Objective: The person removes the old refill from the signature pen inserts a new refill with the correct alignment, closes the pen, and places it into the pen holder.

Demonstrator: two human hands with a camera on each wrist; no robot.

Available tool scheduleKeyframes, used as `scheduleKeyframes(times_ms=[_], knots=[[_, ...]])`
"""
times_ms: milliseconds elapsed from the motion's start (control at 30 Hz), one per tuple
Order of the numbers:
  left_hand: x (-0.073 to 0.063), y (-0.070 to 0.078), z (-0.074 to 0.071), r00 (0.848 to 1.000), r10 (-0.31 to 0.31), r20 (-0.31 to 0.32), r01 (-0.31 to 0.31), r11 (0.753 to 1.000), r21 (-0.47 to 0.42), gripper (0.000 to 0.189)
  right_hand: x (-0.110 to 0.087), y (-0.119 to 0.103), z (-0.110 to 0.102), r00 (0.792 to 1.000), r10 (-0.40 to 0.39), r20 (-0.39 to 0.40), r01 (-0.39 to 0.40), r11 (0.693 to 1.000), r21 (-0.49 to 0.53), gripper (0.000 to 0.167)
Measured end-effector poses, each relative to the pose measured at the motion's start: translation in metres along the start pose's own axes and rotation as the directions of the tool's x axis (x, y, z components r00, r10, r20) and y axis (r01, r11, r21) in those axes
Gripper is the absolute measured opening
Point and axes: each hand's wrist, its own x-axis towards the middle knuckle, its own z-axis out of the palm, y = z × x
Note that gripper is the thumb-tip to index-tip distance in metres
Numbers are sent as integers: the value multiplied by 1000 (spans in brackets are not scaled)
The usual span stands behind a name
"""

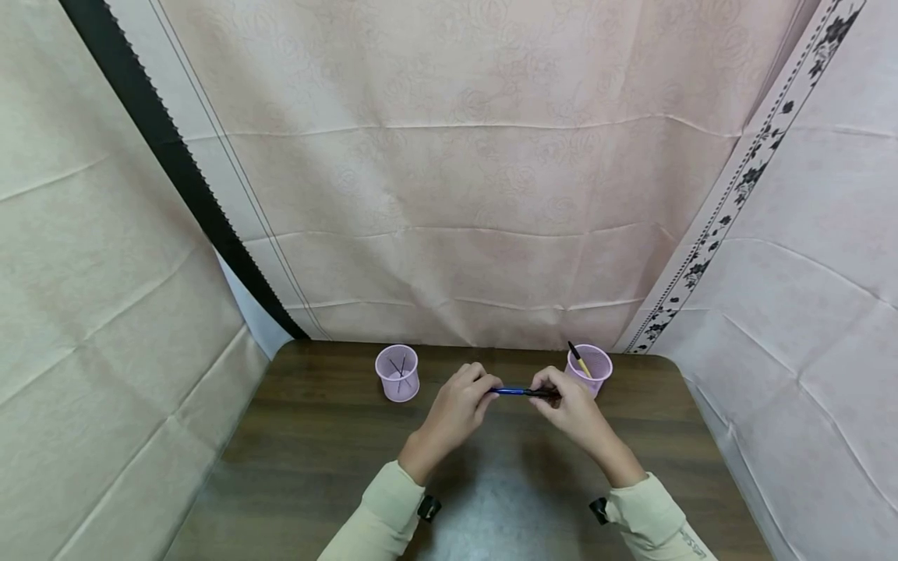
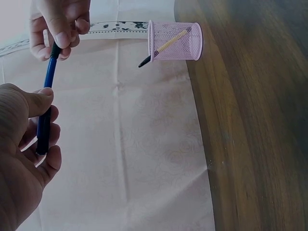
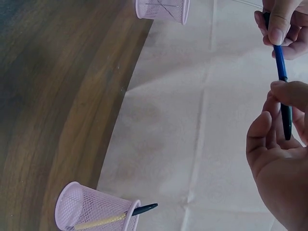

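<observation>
Both hands hold one blue pen (image 1: 514, 391) level above the table between them. Its blue barrel end lies between the thumb and curled fingers of my left hand (image 1: 457, 403). My right hand (image 1: 574, 407) pinches the black end, which looks like a cap. In the left wrist view the pen (image 2: 49, 74) runs from one hand to the other, with blue showing between them. The right wrist view shows the black end (image 3: 286, 118) lying along the right fingers under the thumb.
Just behind the right hand stands a lilac mesh cup (image 1: 599, 365) holding a yellow pen (image 1: 582, 364) with a black end. Another lilac mesh cup (image 1: 398, 389), with thin dark crossed lines inside, is at the left. Pale cloth (image 1: 456, 195) hangs behind the wooden table (image 1: 316, 436).
</observation>
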Motion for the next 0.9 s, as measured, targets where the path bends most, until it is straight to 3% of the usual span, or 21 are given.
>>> scheduleKeyframes(times_ms=[267,400,633,900], knots=[[0,-1,-2,1000,7,5,-7,1000,17,10,3,-6,-5,996,71,53,-73,996,48,23],[0,-2,-3,1000,2,28,-3,1000,21,9,9,-7,-9,989,99,111,-100,995,4,11],[0,-1,-3,1000,17,-2,-17,999,30,10,15,-7,-11,985,83,153,-61,988,-144,12],[-1,-2,-5,1000,8,-5,-8,1000,27,10,18,-10,-9,979,62,193,-39,992,-120,13]])
